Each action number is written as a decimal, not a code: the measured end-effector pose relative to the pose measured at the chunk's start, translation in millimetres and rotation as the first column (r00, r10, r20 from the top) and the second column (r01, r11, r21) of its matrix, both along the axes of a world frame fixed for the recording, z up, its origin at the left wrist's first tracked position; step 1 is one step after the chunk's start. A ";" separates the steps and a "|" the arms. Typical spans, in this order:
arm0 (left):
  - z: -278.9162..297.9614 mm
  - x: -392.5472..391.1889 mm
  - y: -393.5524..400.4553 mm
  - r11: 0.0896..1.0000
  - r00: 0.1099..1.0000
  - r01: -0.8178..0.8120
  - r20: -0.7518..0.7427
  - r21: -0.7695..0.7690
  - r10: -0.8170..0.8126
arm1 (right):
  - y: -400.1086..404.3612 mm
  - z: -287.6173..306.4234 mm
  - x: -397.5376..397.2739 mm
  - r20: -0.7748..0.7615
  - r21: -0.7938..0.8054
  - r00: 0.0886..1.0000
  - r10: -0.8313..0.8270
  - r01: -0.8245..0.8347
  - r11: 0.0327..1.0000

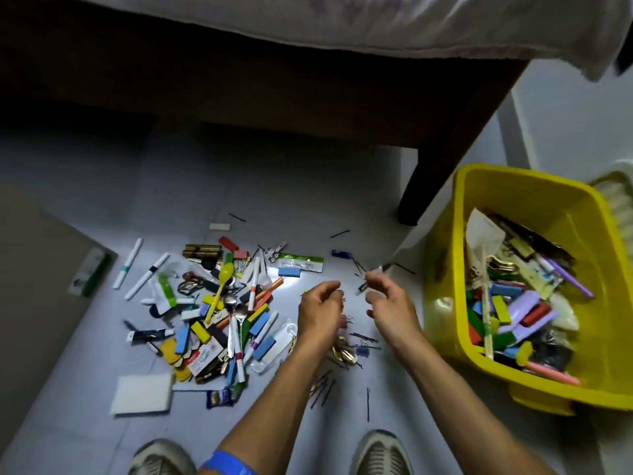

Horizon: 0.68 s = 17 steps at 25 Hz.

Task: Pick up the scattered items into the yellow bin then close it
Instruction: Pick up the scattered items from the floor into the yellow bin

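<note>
**Both hands low over the scatter, bin off to your right**

Your left hand [320,305] hangs knuckles-up with its fingers curled downward, and blur hides whether they grip anything, so you cannot tell. Your right hand [387,303] sits just beside it, thumb and fingers pinched on a few thin dark hairpins [362,274] at its far fingertips.

Directly beneath and between your hands lie small clips and more pins [356,347] on the pale floor [342,207]. Left of your left hand spreads the main pile [226,313]: coloured blocks, markers, metal spoons, a yellow plastic spoon [221,286] and packets. Further left and nearer you rests a white sponge [142,394].

Right of your right hand, well apart, stands the yellow bin [445,269], open and already partly filled. Beyond your hands a dark bed frame [428,173] stands on its leg.
</note>
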<state>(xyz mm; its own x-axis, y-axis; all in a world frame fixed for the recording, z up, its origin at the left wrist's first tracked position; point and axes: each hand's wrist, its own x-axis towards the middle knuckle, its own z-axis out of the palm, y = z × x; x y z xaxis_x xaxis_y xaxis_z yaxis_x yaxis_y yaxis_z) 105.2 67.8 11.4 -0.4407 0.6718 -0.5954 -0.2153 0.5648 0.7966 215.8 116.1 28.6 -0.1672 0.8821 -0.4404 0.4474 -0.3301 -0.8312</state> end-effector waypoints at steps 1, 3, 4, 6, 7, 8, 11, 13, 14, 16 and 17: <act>-9.2 -7.5 -0.4 0.999 1.000 0.012 -0.012 -0.029 -0.012 | 10.0 -15.9 -3.0 0.167 0.037 0.985 0.048 -0.055 0.998; -26.4 -19.7 4.3 0.995 0.997 0.054 -0.044 -0.080 -0.058 | 35.4 -47.9 -7.7 0.434 0.054 0.893 0.119 -0.157 0.986; -33.4 -24.9 8.0 0.993 0.995 0.074 -0.057 -0.097 -0.079 | 48.4 -63.3 -8.9 0.509 0.034 0.850 0.137 -0.179 0.983; -44.5 -34.1 14.1 0.988 0.992 0.097 -0.072 -0.118 -0.105 | 70.1 -89.9 -8.8 0.586 -0.008 0.798 0.141 -0.168 0.986; -49.5 -38.8 15.7 0.988 0.992 0.097 -0.065 -0.120 -0.105 | 75.8 -100.4 -10.1 0.624 0.006 0.769 0.136 -0.179 0.984; -53.5 -42.9 16.3 0.989 0.994 0.095 -0.049 -0.117 -0.101 | 77.3 -109.3 -11.8 0.665 0.053 0.738 0.114 -0.199 0.979; -62.4 -52.3 19.0 0.988 0.997 0.072 -0.017 -0.136 -0.075 | 66.5 -123.7 -19.7 0.657 0.229 0.751 0.057 -0.271 0.935; -65.4 -53.0 19.1 0.985 0.996 0.080 -0.021 -0.152 -0.085 | 50.7 -123.4 -24.5 0.601 0.242 0.782 0.162 -0.371 0.896; -66.4 -52.0 18.9 0.984 0.995 0.091 -0.029 -0.150 -0.096 | 41.9 -122.2 -27.6 0.571 0.227 0.788 0.231 -0.422 0.878; -68.9 -49.2 18.3 0.984 0.991 0.115 -0.059 -0.134 -0.124 | 31.4 -118.8 -31.6 0.509 0.217 0.790 0.342 -0.502 0.837; -68.9 -47.4 18.0 0.983 0.986 0.131 -0.082 -0.128 -0.142 | 31.7 -114.7 -31.0 0.483 0.224 0.800 0.355 -0.505 0.833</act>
<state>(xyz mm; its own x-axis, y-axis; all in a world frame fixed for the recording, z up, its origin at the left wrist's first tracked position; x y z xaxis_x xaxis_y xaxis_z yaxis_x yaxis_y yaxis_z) 57.8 85.8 -57.4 -0.4054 0.6539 -0.6388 -0.0599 0.6783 0.7324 184.8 147.7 -86.1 -0.4371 0.8622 -0.2560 0.7935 0.2357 -0.5610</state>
